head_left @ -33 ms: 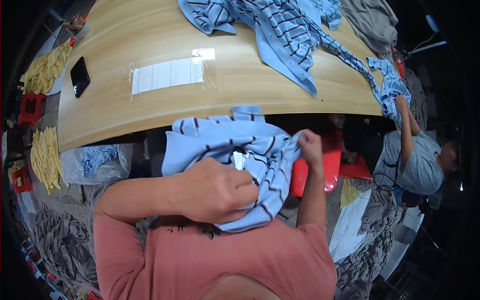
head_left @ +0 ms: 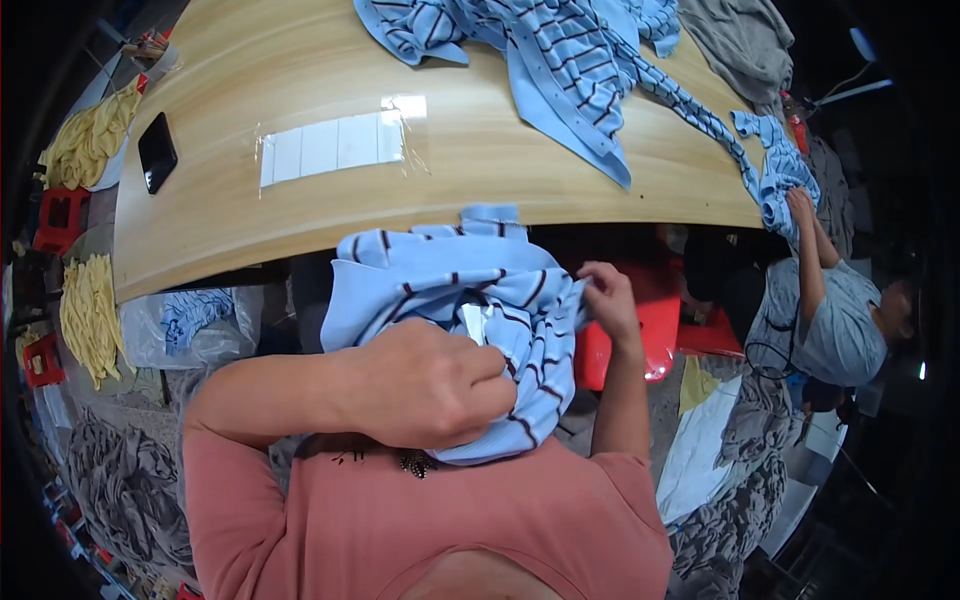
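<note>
Your left hand [head_left: 437, 385] curled tight on light-blue, dark-striped soft cloth garment [head_left: 440, 262]; your right hand [head_left: 609, 300] pinches its edge.

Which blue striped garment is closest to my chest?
The bunched garment between table and chest, with your left hand over it and right hand at its edge. Other garments lie on the table, in a plastic bag, and at a co-worker's hands.

One held garment [head_left: 445, 265], one phone [head_left: 158, 153], one wooden table [head_left: 225, 215].
</note>
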The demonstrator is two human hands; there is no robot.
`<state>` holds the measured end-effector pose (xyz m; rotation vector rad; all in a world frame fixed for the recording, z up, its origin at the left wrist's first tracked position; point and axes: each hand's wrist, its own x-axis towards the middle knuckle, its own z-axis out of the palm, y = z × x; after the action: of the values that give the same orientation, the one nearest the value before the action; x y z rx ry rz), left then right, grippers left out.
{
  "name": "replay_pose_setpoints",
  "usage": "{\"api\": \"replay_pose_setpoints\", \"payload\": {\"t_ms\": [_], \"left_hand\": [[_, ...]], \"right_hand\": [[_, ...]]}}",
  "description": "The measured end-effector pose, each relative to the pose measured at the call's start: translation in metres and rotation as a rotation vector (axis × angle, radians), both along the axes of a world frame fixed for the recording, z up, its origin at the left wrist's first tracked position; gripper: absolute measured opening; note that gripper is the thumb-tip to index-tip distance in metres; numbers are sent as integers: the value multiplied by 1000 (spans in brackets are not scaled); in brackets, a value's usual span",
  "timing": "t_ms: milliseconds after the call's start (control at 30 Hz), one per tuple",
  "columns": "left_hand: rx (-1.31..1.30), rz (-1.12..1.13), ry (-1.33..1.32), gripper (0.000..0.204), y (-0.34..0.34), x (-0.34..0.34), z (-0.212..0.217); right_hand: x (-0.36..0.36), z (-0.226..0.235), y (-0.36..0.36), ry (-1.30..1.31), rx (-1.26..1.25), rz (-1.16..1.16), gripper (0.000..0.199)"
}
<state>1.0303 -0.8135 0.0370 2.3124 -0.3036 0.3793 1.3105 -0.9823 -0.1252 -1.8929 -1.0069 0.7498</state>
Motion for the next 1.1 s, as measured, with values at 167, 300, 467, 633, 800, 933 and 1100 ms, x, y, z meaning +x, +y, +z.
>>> {"api": "replay_pose_setpoints", "payload": {"t_ms": [167,300,467,633,800,933,1100], "left_hand": [[311,-206,-183,15,-23,2,13],[419,-262,-342,17,-42,9,26],[624,-91,-679,21,-41,-28,44],[624,781,217,16,-13,-138,74],[544,1447,-904,26,14,-114,18],[205,1250,-845,22,65,-148,-37],[159,1224,-794,17,32,-192,-67]], "right_hand": [[-97,118,50,-5,482,393,51],[-110,135,79,-395,154,590,56],[-31,81,76,734,465,-261,31],[5,98,-4,845,770,-804,40],[0,73,4,1008,856,-545,30],[-36,149,6,825,1029,-743,36],[-55,185,7,576,1142,-480,32]]}}
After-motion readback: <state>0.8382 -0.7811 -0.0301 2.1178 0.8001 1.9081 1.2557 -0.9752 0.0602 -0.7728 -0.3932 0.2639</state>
